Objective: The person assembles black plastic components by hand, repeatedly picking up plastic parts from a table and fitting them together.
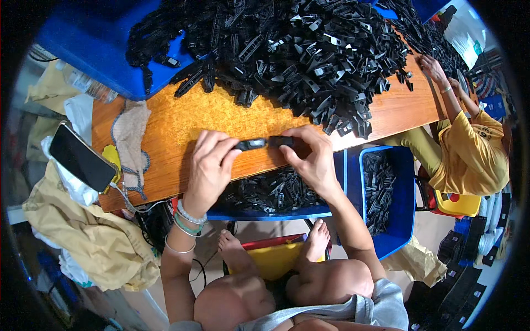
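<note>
Over the near edge of the wooden table, my left hand (212,160) pinches a small black plastic part (252,144) with a shiny top. Facing it, my right hand (313,157) grips another black plastic piece (280,141) between thumb and fingers. The two pieces lie nearly end to end, with a narrow gap between them. Beyond my hands a large heap of loose black plastic parts (309,55) covers the far side of the table. Bracelets circle my left wrist.
Below the table edge, a blue bin (270,212) holds black parts; another blue bin (406,220) stands right. A phone (83,157) and grey cloth (130,129) lie left. A blue tub (110,49) sits back left. At the right, a person in yellow (469,151) reaches toward the heap.
</note>
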The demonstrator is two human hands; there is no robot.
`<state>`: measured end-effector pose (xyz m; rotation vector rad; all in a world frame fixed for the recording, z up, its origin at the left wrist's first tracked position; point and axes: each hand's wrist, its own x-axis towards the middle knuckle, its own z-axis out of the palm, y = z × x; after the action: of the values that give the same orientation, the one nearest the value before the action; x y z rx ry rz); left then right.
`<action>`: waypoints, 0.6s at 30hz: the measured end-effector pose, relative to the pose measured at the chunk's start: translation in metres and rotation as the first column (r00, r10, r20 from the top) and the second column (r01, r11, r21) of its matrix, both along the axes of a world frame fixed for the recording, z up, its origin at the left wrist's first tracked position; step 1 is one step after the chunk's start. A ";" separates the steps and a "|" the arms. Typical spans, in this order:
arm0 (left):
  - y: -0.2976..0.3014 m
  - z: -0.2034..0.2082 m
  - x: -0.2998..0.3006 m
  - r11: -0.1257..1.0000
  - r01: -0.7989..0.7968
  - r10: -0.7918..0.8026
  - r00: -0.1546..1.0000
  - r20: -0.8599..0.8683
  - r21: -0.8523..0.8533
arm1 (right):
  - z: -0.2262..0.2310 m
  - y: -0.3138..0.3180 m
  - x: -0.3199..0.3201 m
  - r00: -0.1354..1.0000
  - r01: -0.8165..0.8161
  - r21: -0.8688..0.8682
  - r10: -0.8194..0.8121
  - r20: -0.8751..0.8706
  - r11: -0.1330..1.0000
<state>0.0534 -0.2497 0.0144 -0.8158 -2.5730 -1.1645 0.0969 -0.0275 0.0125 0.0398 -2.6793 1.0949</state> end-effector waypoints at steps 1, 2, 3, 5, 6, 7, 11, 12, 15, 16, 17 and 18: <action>0.006 0.000 0.002 0.999 0.039 -0.039 0.999 0.012 0.027 | 0.008 -0.004 0.001 0.992 -0.019 -0.254 0.049 0.114 0.967; 0.012 -0.001 0.003 0.996 0.076 -0.078 0.997 0.024 0.053 | 0.013 -0.007 0.002 0.970 -0.007 -0.493 0.125 0.208 0.870; 0.014 -0.003 0.003 0.996 0.079 -0.080 0.997 0.021 0.052 | -0.002 -0.004 -0.001 0.986 -0.154 -0.401 0.164 -0.009 0.903; 0.013 -0.003 0.000 0.994 0.096 -0.098 0.994 0.038 0.054 | -0.003 0.000 0.000 0.985 -0.170 -0.345 0.174 -0.017 0.923; 0.013 -0.004 -0.001 0.992 0.111 -0.114 0.992 0.054 0.055 | -0.004 0.003 0.000 0.982 -0.186 -0.289 0.187 -0.026 0.939; 0.012 -0.005 -0.002 0.992 0.110 -0.113 0.992 0.057 0.056 | -0.004 0.007 0.000 0.981 -0.195 -0.213 0.192 -0.033 0.957; 0.009 -0.007 -0.006 0.988 0.141 -0.144 0.988 0.055 0.065 | -0.011 0.016 0.001 0.980 -0.126 -0.388 0.176 0.096 0.913; 0.009 -0.007 -0.007 0.986 0.157 -0.160 0.986 0.046 0.062 | -0.011 0.018 0.000 0.979 -0.124 -0.389 0.176 0.101 0.913; 0.010 -0.007 -0.008 0.983 0.163 -0.169 0.983 0.071 0.080 | -0.005 0.017 -0.004 0.981 -0.165 -0.269 0.186 0.057 0.949; 0.010 -0.006 -0.009 0.983 0.163 -0.169 0.983 0.075 0.081 | -0.004 0.017 -0.006 0.981 -0.164 -0.270 0.186 0.060 0.949; 0.010 -0.005 -0.011 0.980 0.182 -0.187 0.980 0.071 0.077 | -0.002 0.018 -0.009 0.978 -0.196 -0.223 0.207 0.027 0.955; 0.010 -0.003 -0.012 0.977 0.202 -0.206 0.976 0.065 0.072 | -0.001 0.018 -0.010 0.973 -0.227 -0.174 0.229 -0.006 0.958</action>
<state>0.0416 -0.2395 0.0109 -1.0626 -2.5402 -1.3512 0.0868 -0.0097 0.0117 0.3184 -2.6290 1.3988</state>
